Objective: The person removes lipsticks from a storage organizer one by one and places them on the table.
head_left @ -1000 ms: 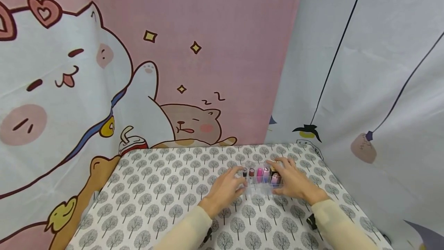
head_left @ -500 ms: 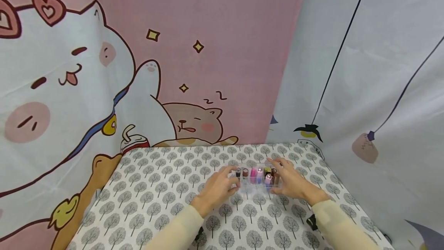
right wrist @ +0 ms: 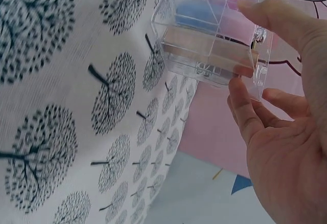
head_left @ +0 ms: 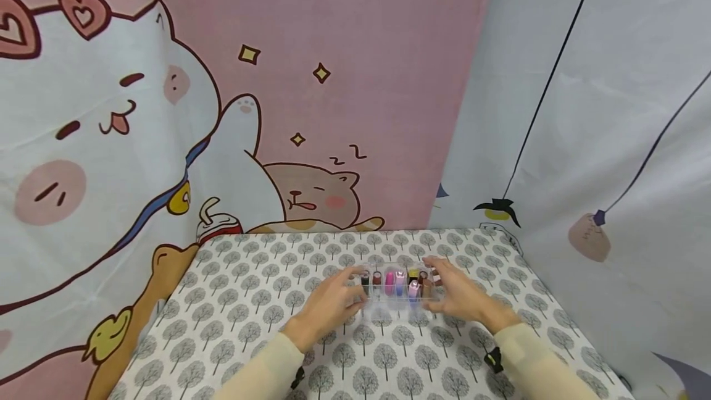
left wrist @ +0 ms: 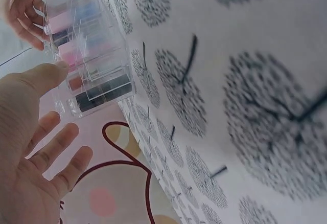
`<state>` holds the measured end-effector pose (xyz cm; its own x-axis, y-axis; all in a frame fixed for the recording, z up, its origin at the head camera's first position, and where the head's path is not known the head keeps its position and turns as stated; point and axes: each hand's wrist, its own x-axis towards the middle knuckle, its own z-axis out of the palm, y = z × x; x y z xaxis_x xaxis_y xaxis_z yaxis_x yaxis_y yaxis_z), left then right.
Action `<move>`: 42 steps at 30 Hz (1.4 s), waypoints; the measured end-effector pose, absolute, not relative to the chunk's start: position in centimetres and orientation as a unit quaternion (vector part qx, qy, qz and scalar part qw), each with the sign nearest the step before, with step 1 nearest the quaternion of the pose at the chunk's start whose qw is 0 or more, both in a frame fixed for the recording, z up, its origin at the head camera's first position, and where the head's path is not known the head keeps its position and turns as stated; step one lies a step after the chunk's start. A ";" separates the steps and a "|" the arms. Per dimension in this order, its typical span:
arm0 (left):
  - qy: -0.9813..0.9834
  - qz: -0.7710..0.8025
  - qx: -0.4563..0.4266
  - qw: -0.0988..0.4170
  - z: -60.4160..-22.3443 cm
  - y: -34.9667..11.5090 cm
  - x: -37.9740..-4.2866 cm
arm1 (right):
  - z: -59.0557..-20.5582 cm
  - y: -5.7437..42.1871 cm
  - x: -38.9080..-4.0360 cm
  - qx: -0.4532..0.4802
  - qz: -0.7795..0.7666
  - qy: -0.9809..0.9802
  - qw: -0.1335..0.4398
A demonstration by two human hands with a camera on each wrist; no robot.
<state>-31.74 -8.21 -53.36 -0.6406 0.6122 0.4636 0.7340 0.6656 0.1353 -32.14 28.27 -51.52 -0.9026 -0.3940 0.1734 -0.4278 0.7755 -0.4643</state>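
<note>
A clear plastic lipstick organizer [head_left: 380, 305] stands on the tablecloth between both hands. Several lipsticks fill its compartments: a black tube [left wrist: 103, 94] at the left end, a bright pink one [head_left: 389, 283], a pink-and-blue one [head_left: 400, 283] and a brownish one [right wrist: 204, 46] at the right end. My left hand [head_left: 331, 303] grips the left end, thumb right at the rim and the other fingers spread behind it. At the opposite end my right hand [head_left: 460, 292] holds on, its thumb over the upper edge and a finger against the end wall.
A white tablecloth [head_left: 233, 313] with grey tree prints covers the table. Behind it hangs a pink curtain [head_left: 389, 110] with cartoon cats, and a pale curtain [head_left: 555, 141] hangs along the right side. A dark strap [head_left: 493, 360] shows by the right sleeve.
Both hands have shifted to the left together with the organizer between them. More of its right-end tubes shows now beside the right fingers. The head view has turned slightly.
</note>
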 end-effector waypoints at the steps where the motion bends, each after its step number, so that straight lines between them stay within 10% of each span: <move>1: -0.892 -0.158 -0.377 0.192 -53.4 -8.4 -31.7 | -51.5 28.1 -32.1 0.219 0.254 -0.941 0.033; 42: -0.887 -0.155 -0.396 0.181 -52.5 -15.5 -29.5 | -52.4 22.6 -31.4 0.252 0.274 -0.928 0.009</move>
